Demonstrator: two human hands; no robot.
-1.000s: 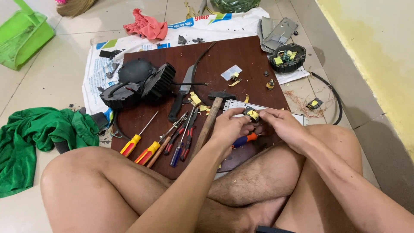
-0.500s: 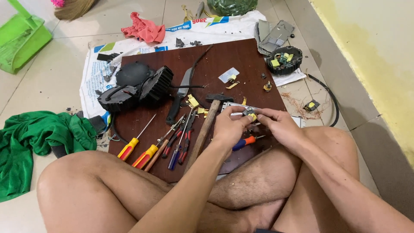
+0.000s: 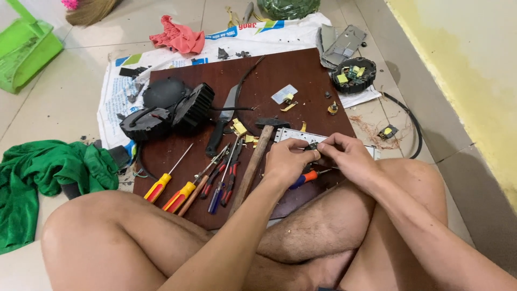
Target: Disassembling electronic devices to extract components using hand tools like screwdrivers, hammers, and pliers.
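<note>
Both hands are pinching a small dark component (image 3: 312, 146) at the edge of the perforated grey metal strip (image 3: 293, 136) on the dark brown wooden board (image 3: 301, 75). Left hand (image 3: 285, 161) and right hand (image 3: 347, 156): fingers are closing tightly on it. Judgement: part is being worked loose; a steady grip is needed.

One head-worn camera looks steeply down, from close, past crossed legs onto the wooden board (image 3: 301, 75)

small dark part (image 3: 313, 146) pinched between left hand (image 3: 288, 161) and right hand (image 3: 347, 157), too small to tell, metal plate (image 3: 293, 134) half hidden behind both hands, green bin (image 3: 24, 51) cut by left edge, broom (image 3: 89, 8) cut by top edge
</note>
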